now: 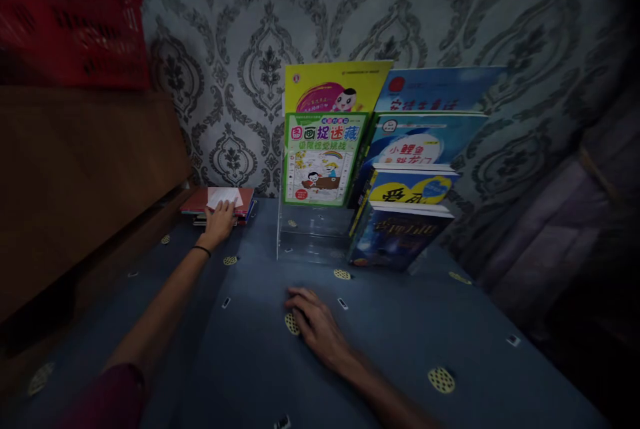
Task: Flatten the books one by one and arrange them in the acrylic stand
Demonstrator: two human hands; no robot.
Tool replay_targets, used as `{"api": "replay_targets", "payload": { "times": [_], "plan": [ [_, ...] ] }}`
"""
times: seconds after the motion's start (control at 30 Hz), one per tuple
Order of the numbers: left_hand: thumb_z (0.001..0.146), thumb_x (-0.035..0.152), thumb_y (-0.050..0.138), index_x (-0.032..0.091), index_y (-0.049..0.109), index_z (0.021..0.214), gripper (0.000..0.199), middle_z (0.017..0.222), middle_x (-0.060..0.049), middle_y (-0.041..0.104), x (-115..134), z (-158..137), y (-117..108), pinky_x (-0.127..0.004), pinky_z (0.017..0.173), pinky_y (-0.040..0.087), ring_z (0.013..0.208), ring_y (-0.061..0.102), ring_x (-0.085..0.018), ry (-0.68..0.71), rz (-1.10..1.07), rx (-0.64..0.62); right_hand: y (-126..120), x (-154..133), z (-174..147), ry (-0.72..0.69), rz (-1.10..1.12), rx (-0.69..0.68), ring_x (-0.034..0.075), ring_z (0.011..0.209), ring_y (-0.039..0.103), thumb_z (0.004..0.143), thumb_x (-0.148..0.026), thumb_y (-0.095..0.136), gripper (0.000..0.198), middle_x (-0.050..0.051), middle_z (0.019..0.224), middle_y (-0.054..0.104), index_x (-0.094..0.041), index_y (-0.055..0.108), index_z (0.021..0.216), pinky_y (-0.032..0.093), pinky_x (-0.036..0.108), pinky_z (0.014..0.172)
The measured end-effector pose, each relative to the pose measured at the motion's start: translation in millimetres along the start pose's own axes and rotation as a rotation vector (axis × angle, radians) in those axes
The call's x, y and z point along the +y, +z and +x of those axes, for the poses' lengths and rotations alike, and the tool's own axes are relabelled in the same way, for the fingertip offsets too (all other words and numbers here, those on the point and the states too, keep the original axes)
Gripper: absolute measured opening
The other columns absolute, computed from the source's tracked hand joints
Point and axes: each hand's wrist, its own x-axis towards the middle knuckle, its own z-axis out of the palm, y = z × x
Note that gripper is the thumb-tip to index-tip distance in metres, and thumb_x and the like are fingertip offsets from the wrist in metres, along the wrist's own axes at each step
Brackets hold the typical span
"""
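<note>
My left hand [220,219] reaches to a low stack of books [246,202] near the wall. Its fingers lie spread on a white paper or booklet [220,197] on top of the stack; they do not appear wrapped round it. Over the blue patterned cloth [260,362] my right hand [317,325] rests with loosely bent fingers and nothing visible in it. A clear stepped rack [315,242] stands beyond it. A green picture book [320,182] and a yellow book [335,85] stand on its left side. Blue books [400,239] fill its right side in tiers.
A red plastic basket [75,22] sits on a brown wooden piece of furniture [85,182] at the left. Patterned wallpaper [220,49] covers the wall behind the rack. Dim draped fabric [555,215] hangs at the right, beside the surface's edge.
</note>
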Motion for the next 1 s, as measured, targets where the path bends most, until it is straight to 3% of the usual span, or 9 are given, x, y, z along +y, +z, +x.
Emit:
{"api": "replay_targets", "payload": {
  "times": [0.2,0.37,0.63,1.0],
  "plan": [
    [0.098,0.012,0.035,0.016,0.052,0.14,0.045,0.134,-0.021,0.064,-4,-2,-9,-0.066,0.111,0.031,0.126,0.058,-0.034,0.05,0.045,0.013,1,2,1,-0.029,-0.014,0.013,0.026,0.127,0.063,0.097,-0.016,0.049,0.026,0.013,0.133,0.068,-0.022,0.071,0.109,0.049,0.05,0.111],
    [0.096,0.01,0.035,0.015,0.059,0.131,0.043,0.123,-0.02,0.07,-10,-6,-16,-0.062,0.113,0.03,0.119,0.064,-0.032,0.079,0.079,0.013,-1,-3,2,-0.036,-0.014,0.007,0.025,0.125,0.064,0.098,-0.016,0.047,0.027,0.013,0.13,0.069,-0.022,0.071,0.106,0.051,0.047,0.108],
    [0.093,0.007,0.04,0.016,0.06,0.132,0.045,0.125,-0.02,0.07,-9,-26,-27,-0.047,0.107,0.041,0.119,0.066,-0.03,0.154,0.124,-0.025,-4,-9,4,-0.032,-0.018,0.013,0.026,0.122,0.065,0.094,-0.012,0.048,0.028,0.012,0.127,0.07,-0.023,0.072,0.104,0.053,0.048,0.106],
    [0.095,0.005,0.038,0.018,0.057,0.136,0.047,0.13,-0.016,0.067,-15,-86,-40,-0.037,0.099,0.052,0.12,0.065,-0.026,0.174,0.147,-0.116,1,-2,4,-0.076,-0.025,0.022,0.027,0.121,0.066,0.094,-0.013,0.049,0.028,0.014,0.127,0.07,-0.021,0.073,0.104,0.053,0.05,0.106]
  ]
}}
